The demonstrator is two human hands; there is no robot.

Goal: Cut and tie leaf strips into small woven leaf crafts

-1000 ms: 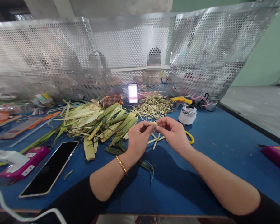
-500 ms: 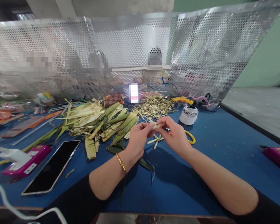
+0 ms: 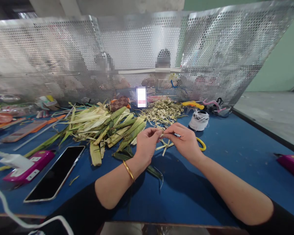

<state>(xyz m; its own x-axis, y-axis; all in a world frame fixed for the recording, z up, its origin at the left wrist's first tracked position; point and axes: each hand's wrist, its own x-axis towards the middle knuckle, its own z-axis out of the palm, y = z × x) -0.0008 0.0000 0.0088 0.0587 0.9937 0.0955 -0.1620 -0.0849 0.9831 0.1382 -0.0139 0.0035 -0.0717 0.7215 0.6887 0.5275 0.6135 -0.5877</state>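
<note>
My left hand point(image 3: 147, 147) and my right hand point(image 3: 183, 140) meet above the blue table point(image 3: 210, 182), both pinching a small pale leaf strip piece point(image 3: 162, 134) between their fingertips. A gold bangle sits on my left wrist. Under the hands lie crossed pale strips point(image 3: 164, 147) and a dark green leaf point(image 3: 154, 171). A yellow-handled tool point(image 3: 201, 143) lies just right of my right hand. To the left spreads a pile of green and pale leaves point(image 3: 105, 125).
A heap of small woven leaf pieces point(image 3: 163, 112), a white thread spool point(image 3: 198, 120) and a perforated metal screen point(image 3: 137, 55) stand behind. A phone point(image 3: 55, 173) and pink boxes point(image 3: 26, 166) lie left; another pink box point(image 3: 292, 163) right. People sit beyond the screen.
Both hands have shifted slightly while working the small strip piece between their fingertips; the view has drifted a little. Nothing else on the table moved.
</note>
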